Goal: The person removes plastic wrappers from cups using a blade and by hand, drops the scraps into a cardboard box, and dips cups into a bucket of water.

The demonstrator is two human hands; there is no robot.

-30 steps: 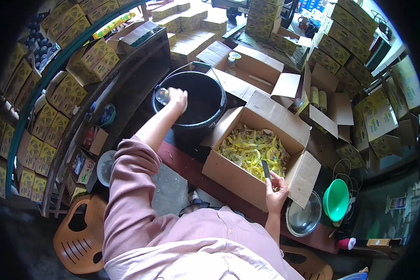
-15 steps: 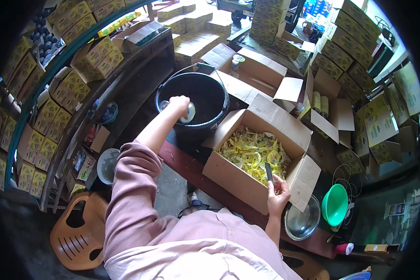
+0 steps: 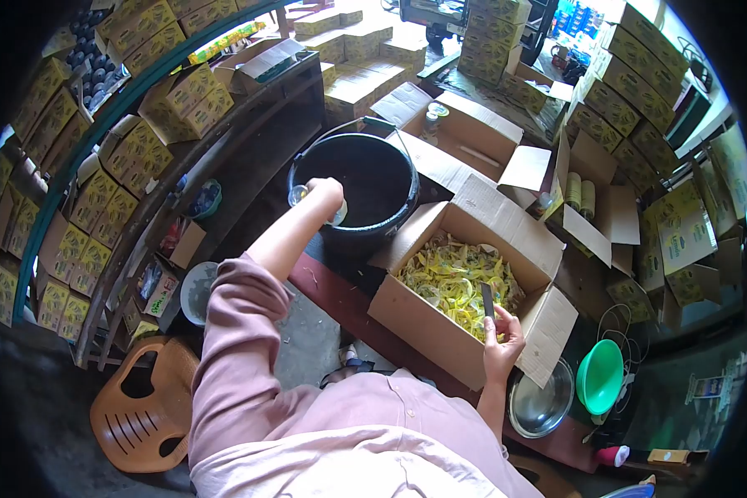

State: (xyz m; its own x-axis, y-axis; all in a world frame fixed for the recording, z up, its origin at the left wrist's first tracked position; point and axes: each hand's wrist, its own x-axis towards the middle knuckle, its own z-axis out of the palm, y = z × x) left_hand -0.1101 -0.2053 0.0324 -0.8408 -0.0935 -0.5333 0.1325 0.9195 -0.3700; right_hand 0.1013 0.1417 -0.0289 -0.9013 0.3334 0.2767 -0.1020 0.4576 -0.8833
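My left hand [image 3: 324, 196] is closed around a small clear jar [image 3: 298, 195] over the near rim of a black bucket [image 3: 353, 220]. The jar's two ends show on either side of the fingers; its contents are hidden. My right hand [image 3: 504, 339] grips a dark, flat, narrow blade [image 3: 487, 300] that points up and away, its handle covered by the fingers. It hovers at the near right edge of an open cardboard box [image 3: 423, 328], which is heaped with crumpled yellow printed wrappers [image 3: 452, 278].
Behind stands another open carton [image 3: 490, 129] with jars in one corner. At the right are a steel bowl [image 3: 542, 407] and a green bowl [image 3: 600, 376]. Stacked yellow cartons [image 3: 631, 91] line both sides. A brown plastic chair [image 3: 141, 407] stands at the lower left.
The view has shifted slightly, so everything sits a little further right and lower. My left hand has turned the jar, showing more of its clear end. My right hand keeps the blade.
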